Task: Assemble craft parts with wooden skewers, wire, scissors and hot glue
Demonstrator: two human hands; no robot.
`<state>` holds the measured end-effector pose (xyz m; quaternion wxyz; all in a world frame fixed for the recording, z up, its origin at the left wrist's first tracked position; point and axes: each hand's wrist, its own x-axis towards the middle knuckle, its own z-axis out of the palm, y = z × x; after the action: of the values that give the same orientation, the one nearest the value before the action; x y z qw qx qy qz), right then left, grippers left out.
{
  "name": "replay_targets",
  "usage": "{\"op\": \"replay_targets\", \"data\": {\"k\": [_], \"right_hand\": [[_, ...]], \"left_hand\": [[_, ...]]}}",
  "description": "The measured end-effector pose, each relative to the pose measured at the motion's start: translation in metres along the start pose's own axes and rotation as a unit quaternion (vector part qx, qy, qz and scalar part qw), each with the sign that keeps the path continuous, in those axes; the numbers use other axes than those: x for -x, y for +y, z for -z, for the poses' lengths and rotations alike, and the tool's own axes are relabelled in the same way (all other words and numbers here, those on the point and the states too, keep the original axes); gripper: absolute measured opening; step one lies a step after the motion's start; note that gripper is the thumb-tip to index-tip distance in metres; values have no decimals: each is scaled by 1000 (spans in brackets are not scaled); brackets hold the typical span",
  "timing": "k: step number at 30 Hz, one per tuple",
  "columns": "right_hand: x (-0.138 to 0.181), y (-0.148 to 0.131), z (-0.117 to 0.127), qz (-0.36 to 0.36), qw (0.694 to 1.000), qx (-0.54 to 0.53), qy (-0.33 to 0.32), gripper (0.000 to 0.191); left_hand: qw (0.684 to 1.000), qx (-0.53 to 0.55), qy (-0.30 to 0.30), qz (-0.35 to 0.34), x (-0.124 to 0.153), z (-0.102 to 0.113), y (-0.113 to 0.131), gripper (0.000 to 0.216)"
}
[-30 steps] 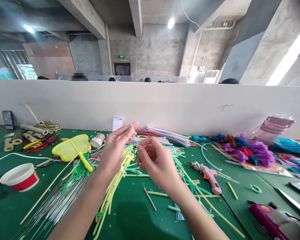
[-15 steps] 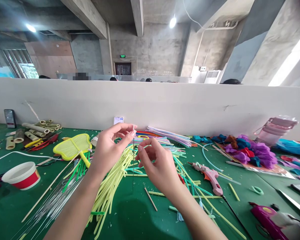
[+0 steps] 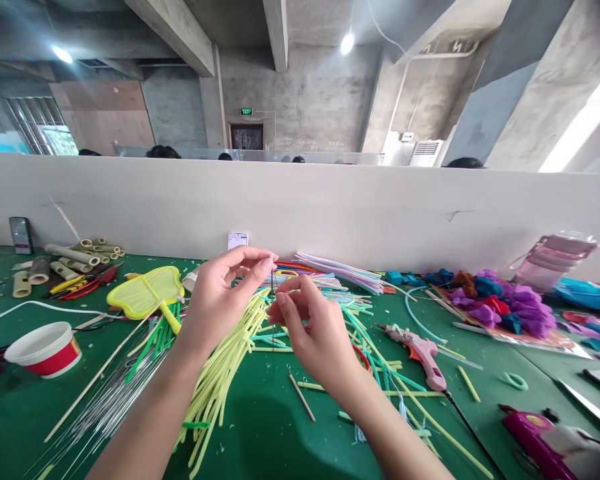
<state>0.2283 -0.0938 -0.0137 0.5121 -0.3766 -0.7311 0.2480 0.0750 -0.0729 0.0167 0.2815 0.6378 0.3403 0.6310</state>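
Note:
My left hand is raised over the table, thumb and forefinger pinched on the upper end of a thin dark wire or thread that hangs straight down. Lower and to the right, my right hand has curled fingers, their tips closed around the strand. Below the hands lies a bundle of yellow-green fuzzy pipe cleaners. A short thin stick with a small metal loop rests on the green table.
At left are a yellow net-like fan shape, metal wires, a paper cup and bamboo pieces. At right are a pink glue gun, purple and blue petals and a pink bottle. A white partition stands behind.
The right fingertips have come in against the hanging strand, which was beside them before. The strand and left fingertips have shifted slightly right in view.

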Motion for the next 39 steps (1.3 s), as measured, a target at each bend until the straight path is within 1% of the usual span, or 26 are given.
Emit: {"op": "replay_targets", "data": {"k": [6,9,14,19,20,23,31,36,39], "right_hand": [[1,2,-1,-18,998,-45,-31,7],[1,3,-1,-29,996,-72,-45,8],[2,3,-2,-26,990,-120,-63,11],[1,5,-3,-26,985,-162,-55,11],[1,6,-3,-25,984,-166,-52,13],[1,7,-3,-21,986,-157,-57,21],[0,3,2,-11,989,-125,-79,22],[-1,0,4,-9,987,-133,-86,24],[-1,-2,5,-5,991,-117,-70,23]], "left_hand": [[1000,-10,-1,-24,0,1,4,17],[1000,4,-2,-17,-1,2,4,18],[999,35,-26,-2,-2,3,2,16],[996,71,-45,10,-3,3,2,20],[996,72,-45,10,-3,3,2,20],[996,78,-47,19,-3,4,1,18],[992,94,-74,44,-7,12,2,16],[993,102,-37,36,-6,10,2,15],[992,120,-25,33,-4,7,2,14]]}}
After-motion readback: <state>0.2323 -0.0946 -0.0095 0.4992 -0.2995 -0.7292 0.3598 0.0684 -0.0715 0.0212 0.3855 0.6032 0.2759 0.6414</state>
